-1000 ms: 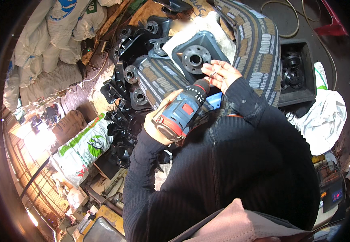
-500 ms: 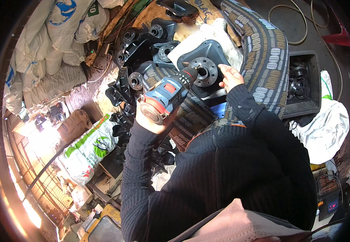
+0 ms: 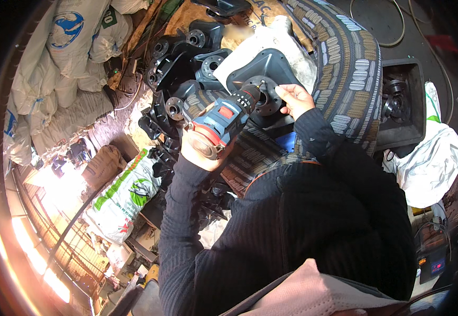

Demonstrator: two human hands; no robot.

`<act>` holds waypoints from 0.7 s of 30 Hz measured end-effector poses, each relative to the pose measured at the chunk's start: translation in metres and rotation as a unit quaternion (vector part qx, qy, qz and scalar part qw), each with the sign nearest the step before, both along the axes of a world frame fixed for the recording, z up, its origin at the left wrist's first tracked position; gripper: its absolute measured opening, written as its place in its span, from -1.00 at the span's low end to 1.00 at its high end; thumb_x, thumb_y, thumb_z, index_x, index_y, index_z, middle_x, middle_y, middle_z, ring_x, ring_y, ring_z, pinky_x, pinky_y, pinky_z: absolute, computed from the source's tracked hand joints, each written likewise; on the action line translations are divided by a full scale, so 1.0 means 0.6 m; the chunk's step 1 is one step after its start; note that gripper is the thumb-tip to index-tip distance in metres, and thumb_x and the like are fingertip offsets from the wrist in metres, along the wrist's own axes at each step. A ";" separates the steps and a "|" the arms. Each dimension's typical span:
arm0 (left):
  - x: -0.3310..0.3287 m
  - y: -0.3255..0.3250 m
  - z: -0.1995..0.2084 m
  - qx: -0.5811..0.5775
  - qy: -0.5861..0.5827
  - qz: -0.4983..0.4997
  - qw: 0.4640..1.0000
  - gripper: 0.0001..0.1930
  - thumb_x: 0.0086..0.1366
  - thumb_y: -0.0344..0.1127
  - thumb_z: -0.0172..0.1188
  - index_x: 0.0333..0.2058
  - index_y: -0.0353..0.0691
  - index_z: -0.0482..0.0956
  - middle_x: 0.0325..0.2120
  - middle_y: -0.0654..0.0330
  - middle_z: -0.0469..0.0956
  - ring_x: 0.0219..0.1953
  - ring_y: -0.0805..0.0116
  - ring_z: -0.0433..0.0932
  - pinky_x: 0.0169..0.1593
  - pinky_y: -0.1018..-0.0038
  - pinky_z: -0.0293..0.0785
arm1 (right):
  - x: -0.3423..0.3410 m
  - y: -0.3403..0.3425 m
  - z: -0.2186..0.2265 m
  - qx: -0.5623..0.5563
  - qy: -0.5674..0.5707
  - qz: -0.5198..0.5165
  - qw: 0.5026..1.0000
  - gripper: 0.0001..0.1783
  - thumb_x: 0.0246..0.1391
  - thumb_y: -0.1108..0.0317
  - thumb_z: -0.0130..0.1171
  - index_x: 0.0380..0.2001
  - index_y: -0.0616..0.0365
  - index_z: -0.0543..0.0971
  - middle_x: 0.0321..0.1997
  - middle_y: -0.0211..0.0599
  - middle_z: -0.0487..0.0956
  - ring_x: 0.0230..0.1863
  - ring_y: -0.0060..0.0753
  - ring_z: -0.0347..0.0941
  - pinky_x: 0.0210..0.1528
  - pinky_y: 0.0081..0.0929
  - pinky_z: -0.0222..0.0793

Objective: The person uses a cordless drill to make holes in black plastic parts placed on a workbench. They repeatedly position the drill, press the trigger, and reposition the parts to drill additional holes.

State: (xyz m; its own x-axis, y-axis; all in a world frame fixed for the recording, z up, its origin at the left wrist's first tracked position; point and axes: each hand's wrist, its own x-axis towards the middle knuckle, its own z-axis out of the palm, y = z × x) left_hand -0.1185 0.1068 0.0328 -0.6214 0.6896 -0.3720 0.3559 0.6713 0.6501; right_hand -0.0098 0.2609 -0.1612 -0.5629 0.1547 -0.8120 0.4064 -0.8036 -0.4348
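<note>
Head view: my left hand (image 3: 196,158) clamps the drill (image 3: 223,118) at the metal ring (image 3: 269,108), apparently lining up, calling for steady aim; whether my right hand (image 3: 296,100) pinches anything, I cannot tell.

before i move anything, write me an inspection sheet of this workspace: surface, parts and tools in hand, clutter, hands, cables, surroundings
Surface: white material shows around the worked part; patterned cloth lies on either side.
Job's things: a blue-and-red drill, its nose over the round flange of a black flanged part; contact unclear.
Clutter: more black flanged parts piled to the left; black bin holding dark parts to the right.
Hands: left hand grips the drill; right hand at the flange's edge, anything pinched too small to tell.
Cables: looped hose or cable at upper right.
Surroundings: white sacks at upper left; strong glare at left.
</note>
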 end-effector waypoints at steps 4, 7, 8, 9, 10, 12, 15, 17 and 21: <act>0.006 -0.004 -0.009 0.008 -0.073 0.059 0.995 -0.65 0.04 -0.43 0.26 -0.13 -0.20 0.52 -0.21 0.12 0.56 -0.16 0.19 0.56 -0.06 0.34 0.46 | 0.001 -0.002 -0.005 -0.004 0.007 0.000 1.000 -0.76 0.09 0.28 0.22 -0.22 0.12 0.47 -0.42 -0.54 0.52 -0.55 -0.76 0.38 -0.57 -0.76 0.34; 0.000 0.007 -0.003 -0.045 -0.019 -0.010 0.999 -0.64 0.05 -0.42 0.23 -0.10 -0.19 0.51 -0.19 0.11 0.55 -0.13 0.18 0.54 -0.03 0.35 0.45 | -0.001 -0.001 0.000 0.005 0.001 0.006 1.000 -0.78 0.10 0.27 0.22 -0.24 0.11 0.48 -0.41 -0.55 0.52 -0.53 -0.76 0.37 -0.55 -0.76 0.34; -0.003 0.013 0.003 -0.068 0.003 -0.039 0.997 -0.63 0.06 -0.42 0.21 -0.10 -0.19 0.50 -0.19 0.11 0.55 -0.12 0.18 0.54 -0.02 0.35 0.45 | -0.002 -0.002 0.001 0.011 -0.002 0.010 1.000 -0.79 0.10 0.27 0.22 -0.25 0.10 0.48 -0.41 -0.56 0.52 -0.52 -0.77 0.37 -0.55 -0.76 0.34; -0.009 0.019 0.009 -0.093 0.026 -0.070 0.993 -0.63 0.06 -0.41 0.20 -0.09 -0.19 0.50 -0.18 0.10 0.55 -0.11 0.18 0.54 -0.01 0.35 0.44 | -0.003 -0.002 0.002 0.018 -0.004 0.013 1.000 -0.79 0.10 0.27 0.22 -0.26 0.10 0.48 -0.41 -0.56 0.52 -0.51 -0.77 0.37 -0.54 -0.76 0.34; -0.016 0.026 0.015 -0.119 0.049 -0.104 0.986 -0.62 0.06 -0.41 0.19 -0.08 -0.19 0.49 -0.17 0.10 0.55 -0.10 0.18 0.53 0.00 0.35 0.44 | 0.000 -0.003 0.000 0.017 0.003 0.006 1.000 -0.78 0.09 0.26 0.23 -0.26 0.12 0.49 -0.40 -0.53 0.52 -0.48 -0.75 0.38 -0.52 -0.74 0.34; -0.030 0.034 0.020 -0.173 0.079 -0.174 0.966 -0.62 0.07 -0.40 0.17 -0.06 -0.18 0.48 -0.16 0.10 0.54 -0.09 0.17 0.52 0.03 0.35 0.43 | 0.003 -0.006 -0.005 0.016 0.018 -0.010 1.000 -0.74 0.07 0.23 0.25 -0.27 0.17 0.51 -0.37 -0.46 0.54 -0.41 -0.70 0.41 -0.47 -0.70 0.36; -0.045 0.016 0.001 -0.237 0.078 -0.247 0.936 -0.48 0.07 -0.17 0.17 0.03 -0.20 0.40 -0.21 0.13 0.58 -0.17 0.27 0.58 -0.04 0.43 0.46 | 0.000 -0.002 0.013 0.014 0.009 -0.006 1.000 -0.76 0.07 0.25 0.25 -0.28 0.16 0.51 -0.37 -0.45 0.54 -0.40 -0.68 0.41 -0.45 -0.68 0.36; -0.051 0.040 0.015 -0.169 -0.014 -0.136 0.976 -0.44 0.04 -0.13 0.21 0.03 -0.21 0.40 -0.22 0.13 0.58 -0.18 0.29 0.58 -0.06 0.44 0.47 | 0.000 -0.003 0.012 0.009 0.009 -0.009 1.000 -0.77 0.07 0.26 0.25 -0.28 0.16 0.51 -0.36 -0.44 0.55 -0.38 -0.66 0.42 -0.44 -0.67 0.36; -0.052 0.049 0.007 -0.157 -0.030 -0.095 0.983 -0.49 0.03 -0.19 0.21 -0.01 -0.21 0.42 -0.22 0.13 0.57 -0.18 0.26 0.57 -0.06 0.41 0.47 | -0.001 -0.001 0.019 -0.001 0.004 -0.021 1.000 -0.78 0.07 0.29 0.25 -0.28 0.17 0.51 -0.33 -0.41 0.57 -0.34 -0.64 0.45 -0.43 -0.66 0.36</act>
